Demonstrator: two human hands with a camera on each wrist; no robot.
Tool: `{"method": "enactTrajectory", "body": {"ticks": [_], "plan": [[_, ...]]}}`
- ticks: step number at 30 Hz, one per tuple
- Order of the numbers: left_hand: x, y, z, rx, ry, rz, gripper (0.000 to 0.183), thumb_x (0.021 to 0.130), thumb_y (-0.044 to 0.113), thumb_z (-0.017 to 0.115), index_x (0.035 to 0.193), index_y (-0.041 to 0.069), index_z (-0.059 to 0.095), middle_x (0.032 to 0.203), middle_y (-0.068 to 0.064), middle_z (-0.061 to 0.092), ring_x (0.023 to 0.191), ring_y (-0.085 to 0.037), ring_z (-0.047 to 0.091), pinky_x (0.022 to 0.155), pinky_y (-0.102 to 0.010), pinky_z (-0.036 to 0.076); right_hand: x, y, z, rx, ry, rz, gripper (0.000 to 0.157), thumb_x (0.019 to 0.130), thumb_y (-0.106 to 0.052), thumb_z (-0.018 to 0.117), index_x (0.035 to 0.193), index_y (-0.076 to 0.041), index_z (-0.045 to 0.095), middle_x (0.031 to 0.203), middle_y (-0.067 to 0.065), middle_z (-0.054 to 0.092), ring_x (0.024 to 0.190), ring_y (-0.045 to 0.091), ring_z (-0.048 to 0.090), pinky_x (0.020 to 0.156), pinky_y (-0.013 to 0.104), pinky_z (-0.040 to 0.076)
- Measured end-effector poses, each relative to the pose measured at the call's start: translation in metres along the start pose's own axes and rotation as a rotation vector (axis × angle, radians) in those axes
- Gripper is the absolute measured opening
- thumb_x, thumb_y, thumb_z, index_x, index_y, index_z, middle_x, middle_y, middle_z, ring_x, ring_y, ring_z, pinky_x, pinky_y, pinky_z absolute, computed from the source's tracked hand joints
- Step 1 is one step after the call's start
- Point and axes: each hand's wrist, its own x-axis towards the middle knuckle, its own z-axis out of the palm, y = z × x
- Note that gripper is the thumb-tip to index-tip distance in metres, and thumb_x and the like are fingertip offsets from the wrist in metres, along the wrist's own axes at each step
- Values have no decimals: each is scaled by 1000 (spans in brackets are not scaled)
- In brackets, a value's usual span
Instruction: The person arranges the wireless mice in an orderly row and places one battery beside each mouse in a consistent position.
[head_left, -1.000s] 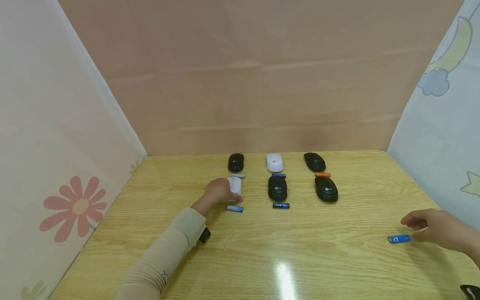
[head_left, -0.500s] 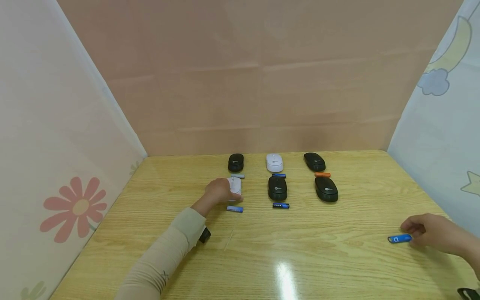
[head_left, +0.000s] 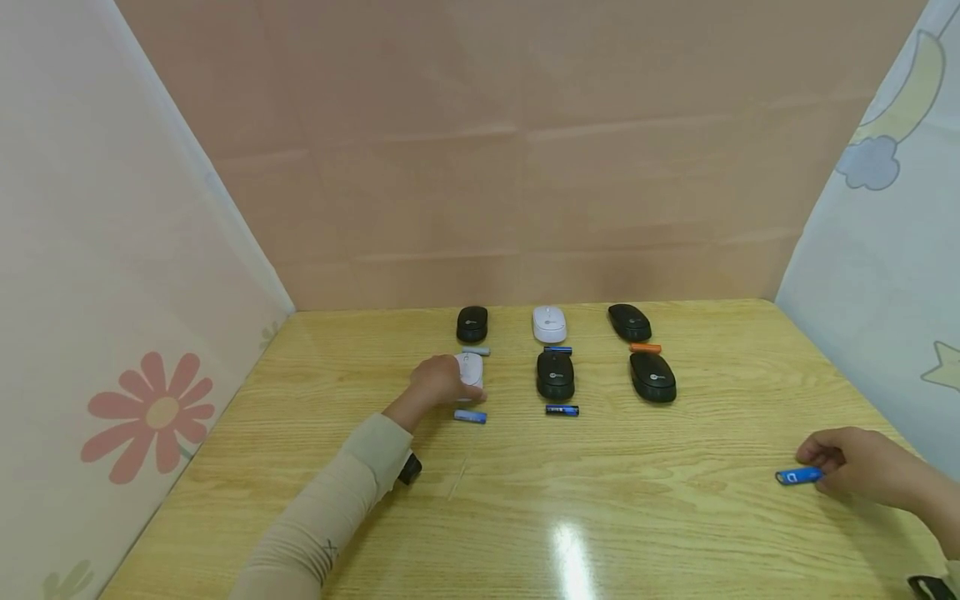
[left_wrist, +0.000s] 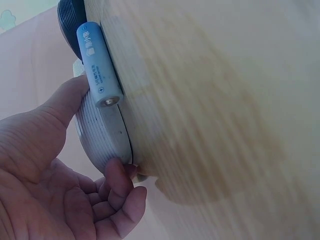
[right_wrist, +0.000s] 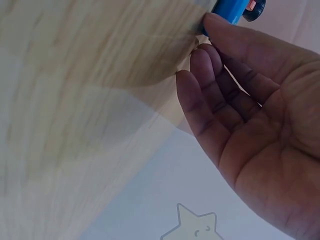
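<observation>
In the head view my left hand (head_left: pixel 437 381) holds a white computer mouse (head_left: pixel 472 367) on the table, thumb on the near side. The left wrist view shows the thumb and fingers about the mouse's ribbed side (left_wrist: pixel 97 132). A light blue battery (left_wrist: pixel 100 65) lies just in front of that mouse. On the right, my right hand (head_left: pixel 862 467) pinches the end of a small blue stick with a loop, which looks like a USB flash drive (head_left: pixel 797 476). In the right wrist view the thumb lies against the blue stick (right_wrist: pixel 229 10), with the other fingers curled beside it.
Black mice (head_left: pixel 555 375) and another white mouse (head_left: pixel 550 324) stand in two rows at the back of the wooden table (head_left: pixel 675 517). Batteries lie between and before them, including an orange battery (head_left: pixel 645 348) and a dark blue battery (head_left: pixel 562 410). Fabric walls enclose three sides.
My right hand has shifted slightly, its fingers closing in around the end of the blue stick. The left hand stays on the white mouse.
</observation>
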Motion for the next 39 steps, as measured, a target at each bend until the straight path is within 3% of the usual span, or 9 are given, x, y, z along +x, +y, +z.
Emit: {"method": "enactTrajectory", "body": {"ticks": [27, 39], "plan": [[-5, 0, -1, -9, 21, 27, 56, 72, 56, 81, 84, 6, 57, 74, -3, 54, 63, -17, 47, 51, -28, 37, -5, 2, -3, -22, -13, -28, 14, 80, -4, 75, 91, -6, 67, 83, -1, 62, 69, 2, 53, 60, 25, 45], [-2, -1, 1, 0, 17, 18, 58, 71, 58, 80, 85, 6, 57, 75, -3, 54, 63, -17, 47, 51, -28, 37, -9, 4, -9, -91, 79, -78, 15, 78, -9, 78, 90, -8, 68, 81, -9, 61, 70, -3, 48, 61, 24, 44]]}}
